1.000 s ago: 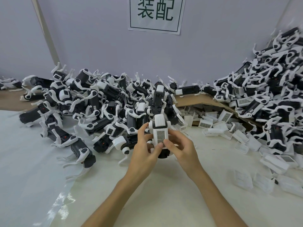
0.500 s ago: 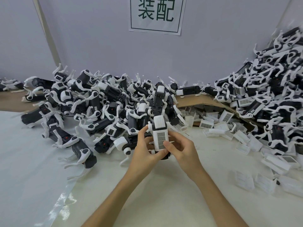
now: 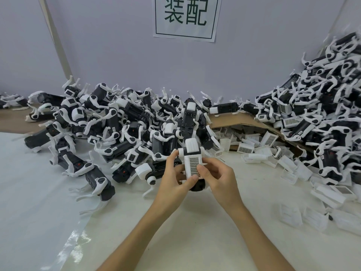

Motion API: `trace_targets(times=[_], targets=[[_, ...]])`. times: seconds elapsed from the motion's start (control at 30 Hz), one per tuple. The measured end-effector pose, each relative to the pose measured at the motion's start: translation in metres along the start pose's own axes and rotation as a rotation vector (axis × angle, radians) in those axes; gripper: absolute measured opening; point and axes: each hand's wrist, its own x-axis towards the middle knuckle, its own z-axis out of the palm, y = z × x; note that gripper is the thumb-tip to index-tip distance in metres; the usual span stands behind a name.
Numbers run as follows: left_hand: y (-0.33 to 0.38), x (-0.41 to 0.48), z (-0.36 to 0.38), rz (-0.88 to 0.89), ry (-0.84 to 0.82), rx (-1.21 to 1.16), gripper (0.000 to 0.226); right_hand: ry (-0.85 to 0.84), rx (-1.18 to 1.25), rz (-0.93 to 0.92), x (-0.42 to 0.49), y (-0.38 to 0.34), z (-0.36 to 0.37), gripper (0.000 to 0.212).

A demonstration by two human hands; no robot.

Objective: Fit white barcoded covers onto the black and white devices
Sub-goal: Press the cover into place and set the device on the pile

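A black and white device (image 3: 192, 148) stands upright between both hands above the table's middle. A white barcoded cover (image 3: 193, 165) lies on its near face. My left hand (image 3: 173, 179) grips the device from the left, its thumb against the cover's lower edge. My right hand (image 3: 218, 178) holds it from the right, fingers curled and the thumb pressing on the cover's right side. The device's black lower end shows below the hands.
A big pile of black and white devices (image 3: 109, 126) fills the left and middle behind the hands. Another heap (image 3: 322, 106) rises at the right. Loose white covers (image 3: 254, 151) lie scattered by a cardboard sheet (image 3: 240, 122) and along the right.
The device and both hands stayed almost in place. My right thumb slid onto the cover's right side, and my left thumb shifted to its lower edge.
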Motion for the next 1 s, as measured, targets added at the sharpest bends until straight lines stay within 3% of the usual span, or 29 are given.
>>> trace_targets(times=[0.1, 0.27, 0.33, 0.57, 0.73, 0.93, 1.0], targets=[[0.001, -0.001, 0.0, 0.014, -0.022, -0.013, 0.07, 0.054, -0.024, 0.024, 0.0, -0.002, 0.0, 0.01], [0.006, -0.002, -0.001, 0.007, -0.019, -0.097, 0.049, 0.215, -0.023, 0.022, 0.003, -0.002, -0.005, 0.017], [0.008, -0.003, -0.001, 0.004, -0.031, -0.083, 0.047, 0.206, 0.038, 0.055, 0.004, -0.003, -0.007, 0.021], [0.007, -0.003, -0.003, 0.028, -0.081, -0.029, 0.031, -0.02, 0.163, 0.109, 0.003, -0.006, -0.009, 0.031], [0.005, -0.001, -0.005, 0.032, 0.054, 0.0, 0.017, -0.164, 0.176, 0.144, 0.006, -0.011, -0.022, 0.029], [0.007, 0.003, -0.013, -0.003, 0.213, -0.175, 0.013, -0.316, 0.287, 0.256, 0.01, -0.013, -0.055, 0.037], [0.004, 0.004, -0.011, 0.004, 0.26, -0.11, 0.021, -0.434, 0.263, 0.311, 0.013, -0.016, -0.067, 0.043]])
